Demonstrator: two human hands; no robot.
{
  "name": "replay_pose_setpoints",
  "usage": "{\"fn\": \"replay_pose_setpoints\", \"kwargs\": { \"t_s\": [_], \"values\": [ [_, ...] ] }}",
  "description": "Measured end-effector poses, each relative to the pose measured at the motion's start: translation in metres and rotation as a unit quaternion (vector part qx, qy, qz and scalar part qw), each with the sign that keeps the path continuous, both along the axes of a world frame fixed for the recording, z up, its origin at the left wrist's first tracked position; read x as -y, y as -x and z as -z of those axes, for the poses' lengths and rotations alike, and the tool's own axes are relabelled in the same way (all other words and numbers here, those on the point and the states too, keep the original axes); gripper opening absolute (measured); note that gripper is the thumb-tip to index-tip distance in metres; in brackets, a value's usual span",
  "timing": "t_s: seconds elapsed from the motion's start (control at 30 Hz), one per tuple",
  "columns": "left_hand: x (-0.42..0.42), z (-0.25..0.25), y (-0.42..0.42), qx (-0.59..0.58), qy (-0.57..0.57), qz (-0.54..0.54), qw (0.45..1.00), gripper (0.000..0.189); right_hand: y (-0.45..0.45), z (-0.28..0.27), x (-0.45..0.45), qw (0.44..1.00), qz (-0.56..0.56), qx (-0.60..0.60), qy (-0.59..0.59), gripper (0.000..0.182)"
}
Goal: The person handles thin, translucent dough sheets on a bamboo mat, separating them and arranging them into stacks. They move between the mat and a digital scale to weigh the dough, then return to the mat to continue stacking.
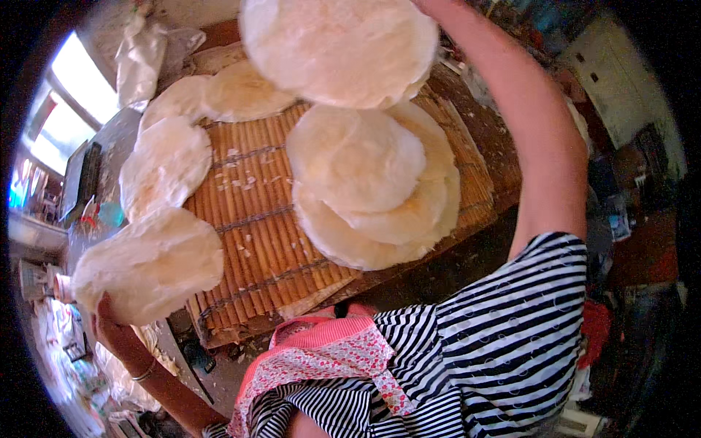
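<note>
My left hand (108, 317) grips the lower edge of a thin, pale round flatbread (156, 263) at the left of the mat. At the top edge of the picture my right hand (430, 6), mostly cut off, holds the rim of another large flatbread (339, 49). That one is raised and hides part of what lies beneath it. Below it several flatbreads (356, 159) overlap in a loose pile on a slatted cane mat (252, 202). More rounds, among them a blistered flatbread (164, 164) and a browner one (246, 90), lie along the mat's left and far edges.
Pale flakes (235, 180) are scattered on the mat, which rests on a worn wooden table (482, 120). A dark surface (123, 131) with a turquoise item (111, 214) adjoins at left. A plastic bag (142, 65) stands at the back left, near a bright window (82, 82).
</note>
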State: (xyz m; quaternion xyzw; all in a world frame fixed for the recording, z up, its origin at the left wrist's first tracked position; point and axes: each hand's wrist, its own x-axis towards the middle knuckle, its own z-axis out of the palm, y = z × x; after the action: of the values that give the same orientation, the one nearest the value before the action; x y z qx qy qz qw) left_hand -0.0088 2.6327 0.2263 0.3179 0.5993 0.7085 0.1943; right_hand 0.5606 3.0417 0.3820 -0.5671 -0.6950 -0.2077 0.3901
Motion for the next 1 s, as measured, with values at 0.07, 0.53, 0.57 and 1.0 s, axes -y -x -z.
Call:
{"fn": "replay_pose_setpoints", "kwargs": {
  "t_s": [0.07,0.53,0.57,1.0],
  "values": [
    [-0.023,-0.012,-0.019,-0.103,0.015,0.024,0.994,0.025,-0.029,-0.006,0.066,0.998,0.011,0.06,0.003,0.017],
    [-0.108,-0.111,-0.259,-0.31,0.031,0.208,0.927,0.032,-0.093,0.417,0.325,0.973,-0.014,0.013,0.229,0.036],
    [-0.113,-0.125,-0.293,-0.195,0.038,0.233,0.952,0.033,-0.086,0.425,0.328,0.977,0.001,0.03,0.213,0.041],
    [-0.248,-0.017,-0.42,0.197,-0.008,0.429,0.881,0.031,-0.133,0.357,0.356,0.953,-0.111,-0.108,0.26,0.043]
  ]
}}
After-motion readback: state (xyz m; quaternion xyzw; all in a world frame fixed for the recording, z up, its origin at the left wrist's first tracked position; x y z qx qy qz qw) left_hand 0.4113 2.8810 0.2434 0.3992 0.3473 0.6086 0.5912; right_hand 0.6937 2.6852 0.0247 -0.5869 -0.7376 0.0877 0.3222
